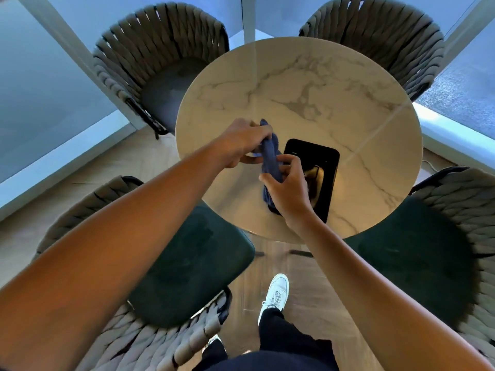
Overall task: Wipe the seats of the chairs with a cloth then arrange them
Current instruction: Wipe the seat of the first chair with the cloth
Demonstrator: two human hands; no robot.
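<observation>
Both the left hand (241, 144) and right hand (288, 187) grip the bunched blue cloth (269, 156) above the table's (375, 129) near edge, so no chair seat (192, 263) looks wiped yet, I'd judge.

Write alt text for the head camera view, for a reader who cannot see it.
Two bare hands, left hand and right hand, hold a bunched blue cloth above a round white marble table with a black rectangular tablet lying on it. Four woven grey rope-backed chairs with dark green seats surround the table.
</observation>
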